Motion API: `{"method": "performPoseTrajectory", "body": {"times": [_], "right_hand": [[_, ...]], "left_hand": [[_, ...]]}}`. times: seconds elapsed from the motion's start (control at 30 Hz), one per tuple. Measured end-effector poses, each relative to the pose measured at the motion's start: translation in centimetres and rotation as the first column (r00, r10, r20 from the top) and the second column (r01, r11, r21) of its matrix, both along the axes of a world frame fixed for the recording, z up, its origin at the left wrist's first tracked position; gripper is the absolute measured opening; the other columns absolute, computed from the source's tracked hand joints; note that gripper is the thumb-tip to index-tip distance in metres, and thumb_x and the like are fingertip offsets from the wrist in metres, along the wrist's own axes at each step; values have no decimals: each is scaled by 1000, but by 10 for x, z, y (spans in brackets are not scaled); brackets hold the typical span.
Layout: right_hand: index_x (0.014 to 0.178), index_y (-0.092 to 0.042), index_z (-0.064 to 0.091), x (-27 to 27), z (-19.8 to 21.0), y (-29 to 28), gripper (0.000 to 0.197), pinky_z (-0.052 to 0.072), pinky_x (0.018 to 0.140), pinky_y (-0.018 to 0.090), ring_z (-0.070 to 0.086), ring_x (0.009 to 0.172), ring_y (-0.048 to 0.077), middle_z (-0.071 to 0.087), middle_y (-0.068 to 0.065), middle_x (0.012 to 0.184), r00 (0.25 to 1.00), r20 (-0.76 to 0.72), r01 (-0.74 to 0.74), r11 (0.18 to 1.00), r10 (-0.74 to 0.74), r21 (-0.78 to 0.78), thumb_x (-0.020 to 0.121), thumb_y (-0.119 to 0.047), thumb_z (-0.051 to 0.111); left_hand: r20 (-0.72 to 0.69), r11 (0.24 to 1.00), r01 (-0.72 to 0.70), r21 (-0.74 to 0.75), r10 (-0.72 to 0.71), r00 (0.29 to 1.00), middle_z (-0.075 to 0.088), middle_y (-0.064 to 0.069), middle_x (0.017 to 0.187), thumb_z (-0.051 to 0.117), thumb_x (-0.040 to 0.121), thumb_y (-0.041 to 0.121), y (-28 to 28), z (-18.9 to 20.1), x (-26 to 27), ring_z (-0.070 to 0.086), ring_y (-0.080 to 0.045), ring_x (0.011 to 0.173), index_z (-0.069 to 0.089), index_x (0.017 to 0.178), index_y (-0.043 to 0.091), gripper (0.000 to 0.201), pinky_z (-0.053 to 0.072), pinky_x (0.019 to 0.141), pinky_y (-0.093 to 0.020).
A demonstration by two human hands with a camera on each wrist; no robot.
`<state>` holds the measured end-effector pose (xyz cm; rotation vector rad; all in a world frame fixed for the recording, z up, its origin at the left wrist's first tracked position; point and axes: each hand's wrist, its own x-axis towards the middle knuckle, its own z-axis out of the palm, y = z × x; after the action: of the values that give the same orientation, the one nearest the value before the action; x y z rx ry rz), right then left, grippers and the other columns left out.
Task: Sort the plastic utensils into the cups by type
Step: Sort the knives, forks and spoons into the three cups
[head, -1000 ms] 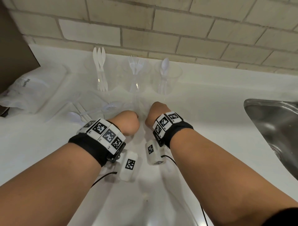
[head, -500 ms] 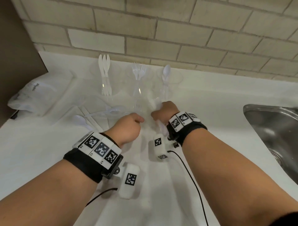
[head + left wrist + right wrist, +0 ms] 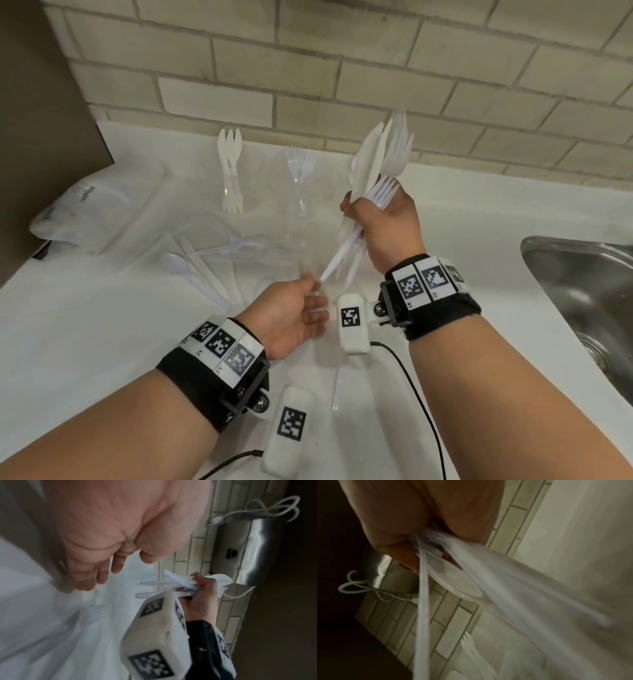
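Note:
My right hand [image 3: 371,219] grips a bundle of white plastic utensils [image 3: 380,161], knives, forks and spoons mixed, and holds it upright above the counter. The bundle's handles [image 3: 337,260] point down toward my left hand [image 3: 301,305], which lies palm up just below them with relaxed fingers and holds nothing. Three clear cups stand by the wall: one with knives [image 3: 230,178], one with forks [image 3: 301,178], and a third mostly hidden behind the bundle. The left wrist view shows my left hand's fingers [image 3: 116,563] empty. In the right wrist view, the bundle [image 3: 453,581] is blurred.
Loose spoons and knives [image 3: 202,263] lie on the white counter [image 3: 102,325] left of my hands. One clear utensil [image 3: 337,390] lies between my wrists. A plastic bag [image 3: 89,212] sits at the far left, a steel sink [image 3: 582,291] at the right, and a brick wall behind.
My right hand rose from the counter with the bundle of utensils. My left hand let go, turned palm up and opened below the handles.

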<state>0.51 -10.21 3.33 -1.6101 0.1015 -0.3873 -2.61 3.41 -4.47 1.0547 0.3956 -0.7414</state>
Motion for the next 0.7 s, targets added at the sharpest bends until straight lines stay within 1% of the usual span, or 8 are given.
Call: {"method": "performPoseTrajectory", "body": {"times": [0.03, 0.1, 0.2, 0.3, 0.4, 0.5, 0.6, 0.7], "right_hand": [[80, -11, 60, 0, -3, 1, 20, 51, 67, 32, 62, 70, 17, 64, 0, 72, 1000, -16, 8, 1000, -7, 21, 62, -10, 66], [77, -13, 59, 1, -7, 4, 18, 49, 68, 33, 61, 69, 17, 64, -1, 70, 999, -41, 18, 997, -15, 76, 61, -9, 66], [82, -14, 58, 0, -8, 17, 20, 52, 69, 33, 62, 69, 18, 63, 2, 73, 1000, -18, -13, 996, 14, 90, 66, -7, 67], [85, -19, 54, -2, -6, 30, 25, 55, 67, 34, 63, 63, 19, 63, -2, 69, 998, 43, -59, 994, 55, 92, 73, -1, 67], [87, -18, 51, -3, -4, 34, 30, 55, 63, 37, 62, 56, 22, 62, -5, 64, 994, 73, -94, 987, 85, 129, 76, 6, 65], [91, -17, 54, -2, -9, 36, 34, 58, 67, 44, 64, 63, 25, 63, 0, 69, 992, 58, -119, 990, 115, 70, 70, 5, 68], [85, -8, 60, -8, -19, 41, 23, 55, 64, 36, 65, 65, 22, 63, 4, 68, 985, -14, -169, 985, 170, 21, 66, 2, 68], [78, -15, 61, -10, -20, 41, 22, 52, 64, 34, 63, 61, 21, 62, 0, 63, 978, -42, -199, 976, 203, 90, 73, 6, 66]], "left_hand": [[25, 999, -44, -23, 45, 999, 56, -12, 94, 43, 97, 45, 0, 2, 1, 53, -25, 75, 56, 109, 9, 40, 45, 73, -39], [39, 990, -75, -120, 80, 996, 59, -11, 101, 36, 96, 53, 0, 7, 5, 55, -26, 92, 56, 117, 10, 51, 46, 88, -43], [-14, 959, -57, -277, 56, 998, 56, -20, 109, 29, 97, 55, 1, 15, 11, 51, -34, 105, 53, 125, 0, 66, 38, 108, -47], [-74, 940, -77, -333, 55, 996, 51, -25, 115, 32, 99, 48, 5, 21, 18, 47, -34, 106, 52, 121, -6, 62, 40, 106, -49], [-101, 948, -51, -313, 20, 995, 53, -26, 103, 32, 100, 45, 13, 27, 21, 49, -37, 107, 55, 105, -6, 56, 43, 101, -50], [-75, 908, -42, -418, 11, 997, 58, -27, 113, 27, 101, 44, 18, 33, 24, 51, -37, 122, 55, 110, -10, 61, 37, 108, -51], [-18, 870, -10, -493, 2, 1000, 63, -22, 121, 23, 102, 45, 21, 41, 25, 57, -32, 116, 58, 118, -3, 62, 37, 107, -49], [-10, 906, 40, -422, -49, 999, 56, -20, 132, 23, 100, 50, 26, 41, 26, 49, -33, 128, 60, 115, 1, 63, 34, 109, -49]]}}
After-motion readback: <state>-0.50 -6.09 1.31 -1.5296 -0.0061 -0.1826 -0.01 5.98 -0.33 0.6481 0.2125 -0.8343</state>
